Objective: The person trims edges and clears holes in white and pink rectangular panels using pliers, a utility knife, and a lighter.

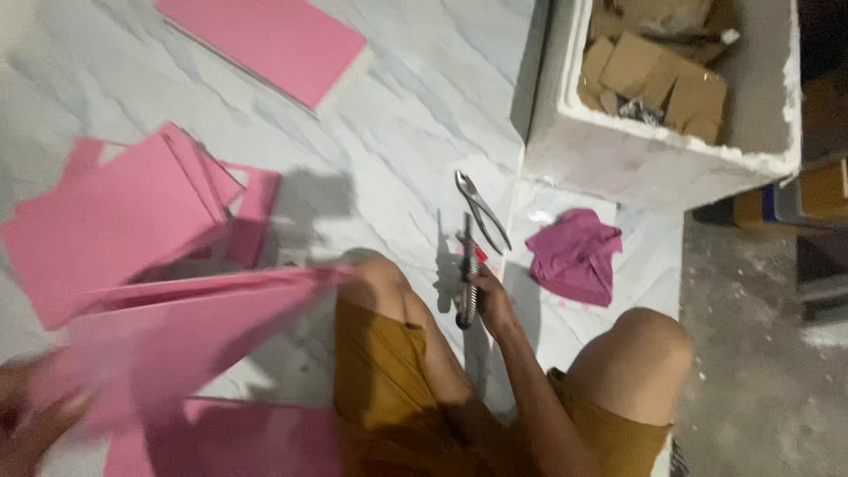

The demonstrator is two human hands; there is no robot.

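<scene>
Your right hand (pixel 490 296) is closed around a utility knife (pixel 468 283), pliers (pixel 481 208) just beyond it. Your blurred left hand (pixel 35 424) grips a pink sheet (pixel 185 327); cut pink pieces (pixel 115 221) lie beyond it, more uncut.

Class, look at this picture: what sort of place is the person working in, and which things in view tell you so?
Probably a home or small workshop floor used for craft work: pale marbled floor tiles, pink sheets spread about, pliers lying loose, and a white foam box of cardboard scraps.
</scene>
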